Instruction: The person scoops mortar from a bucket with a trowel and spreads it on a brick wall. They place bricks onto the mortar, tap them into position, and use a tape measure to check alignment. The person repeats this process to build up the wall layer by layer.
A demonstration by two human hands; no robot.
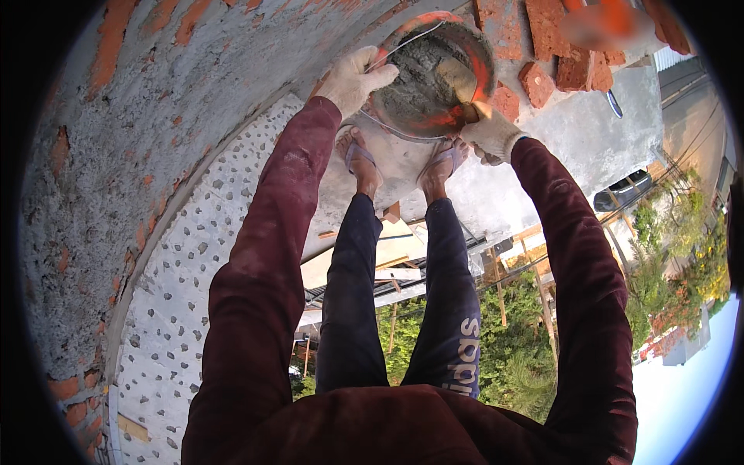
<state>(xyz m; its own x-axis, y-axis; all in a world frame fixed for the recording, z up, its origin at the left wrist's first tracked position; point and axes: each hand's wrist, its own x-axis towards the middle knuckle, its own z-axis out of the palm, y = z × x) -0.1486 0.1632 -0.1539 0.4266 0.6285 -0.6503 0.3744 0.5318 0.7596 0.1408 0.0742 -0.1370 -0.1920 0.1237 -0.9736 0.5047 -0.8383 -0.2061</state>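
Observation:
An orange bucket (482, 58), its rim smeared grey, stands ahead of my feet with wet mortar (418, 74) inside. My left hand (358, 80), in a pale work glove, is closed on the bucket's rim at its left side, next to the thin wire handle (411, 39). A trowel (457, 79) with a mortar-coated blade dips into the bucket at the right. Its handle is inside my gloved right hand (493, 133), which is closed at the near right rim. The glove hides most of that handle.
Red bricks (546, 31) and broken pieces lie beyond the bucket to the right. A rough, partly plastered brick wall (155, 101) rises on the left. Sandalled feet (360, 159) stand on the concrete slab (496, 194). Past the slab's edge are boards, poles and greenery at a lower level.

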